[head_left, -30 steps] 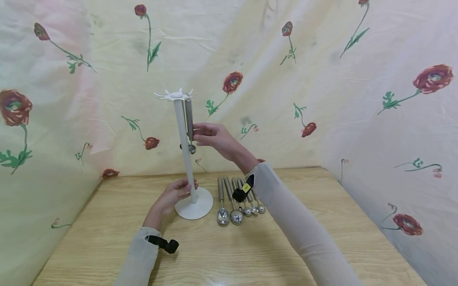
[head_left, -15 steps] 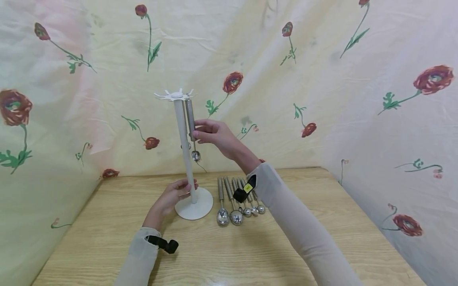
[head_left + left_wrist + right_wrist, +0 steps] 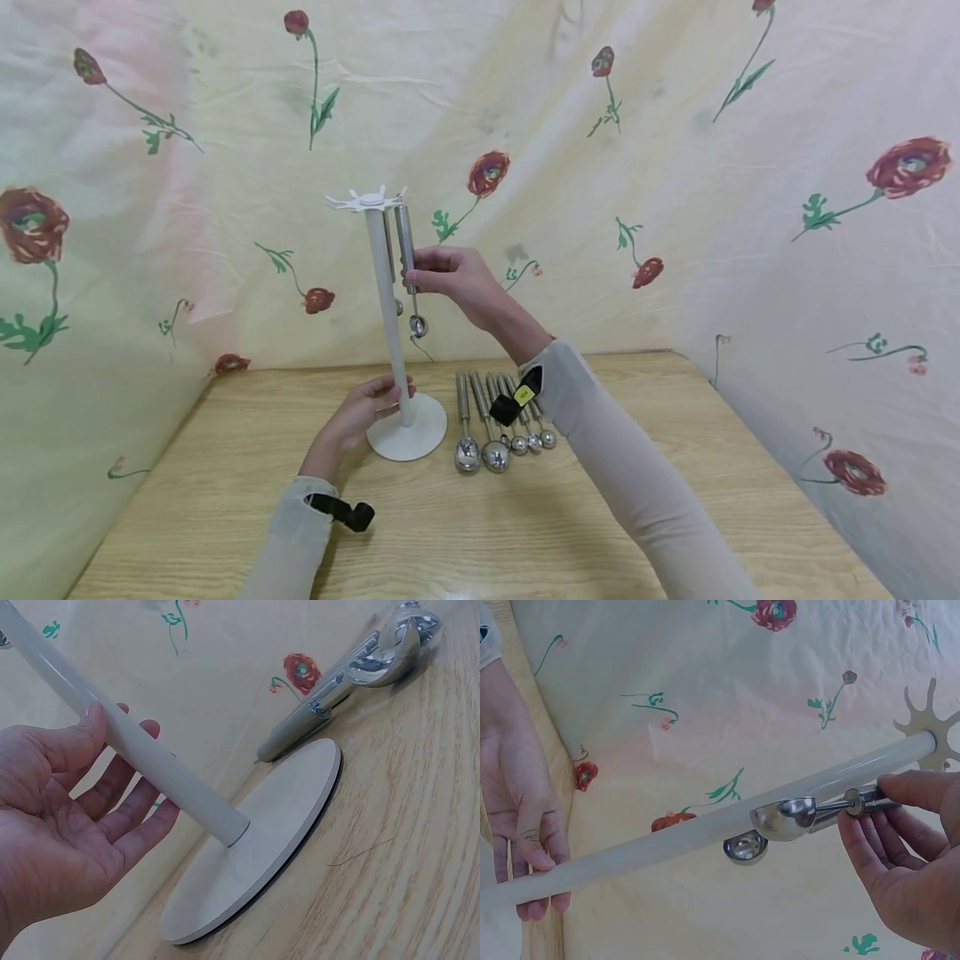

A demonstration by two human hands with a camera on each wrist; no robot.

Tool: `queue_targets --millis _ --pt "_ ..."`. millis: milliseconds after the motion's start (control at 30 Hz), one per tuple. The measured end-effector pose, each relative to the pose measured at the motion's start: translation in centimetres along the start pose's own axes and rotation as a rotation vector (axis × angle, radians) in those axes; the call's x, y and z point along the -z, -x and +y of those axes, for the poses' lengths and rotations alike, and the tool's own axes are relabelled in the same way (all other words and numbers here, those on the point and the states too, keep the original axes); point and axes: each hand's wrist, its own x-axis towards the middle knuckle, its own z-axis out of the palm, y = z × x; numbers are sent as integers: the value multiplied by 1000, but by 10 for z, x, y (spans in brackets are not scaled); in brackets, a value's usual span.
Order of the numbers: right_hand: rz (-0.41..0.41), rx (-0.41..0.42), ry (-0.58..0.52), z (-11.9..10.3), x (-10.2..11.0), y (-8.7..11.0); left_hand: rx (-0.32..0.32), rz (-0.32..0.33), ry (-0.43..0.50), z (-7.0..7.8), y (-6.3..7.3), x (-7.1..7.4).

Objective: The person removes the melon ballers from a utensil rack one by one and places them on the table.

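Observation:
A white stand with a round base (image 3: 411,440), a slim pole (image 3: 384,283) and a crown of hooks (image 3: 371,200) stands upright. My left hand (image 3: 367,408) grips the pole low down, thumb and fingers around it in the left wrist view. High beside the pole, my right hand (image 3: 461,283) pinches the steel handle of a small scoop (image 3: 405,229), its round bowl (image 3: 784,819) pointing down. The handle's top end is close by a hook; whether it hangs on it I cannot tell. Behind it, a second scoop (image 3: 398,307) hangs down along the pole, partly hidden.
Several steel scoops lie side by side right of the base, among them an oval one (image 3: 467,455) and a large round one (image 3: 496,456). My right forearm and wrist camera (image 3: 506,409) cover some handles. Flowered cloth (image 3: 525,100) surrounds the wooden table (image 3: 420,533).
My right hand and its scoop have shifted slightly right, out from the pole; the scoop's bowl hangs lower than a second ago. My left hand and the stand have stayed still.

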Motion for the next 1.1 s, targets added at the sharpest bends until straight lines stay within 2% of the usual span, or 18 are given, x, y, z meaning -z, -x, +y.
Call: queue_targets --millis 333,533,800,1100 --pt "99 14 -44 -8 7 -2 11 11 -5 0 -1 2" --pt "151 -5 -57 -8 22 2 4 3 -2 0 -1 3" --pt "178 -73 11 -8 53 22 15 7 -7 0 -1 3" --pt "188 -178 104 -3 98 53 19 1 -40 0 -2 3"
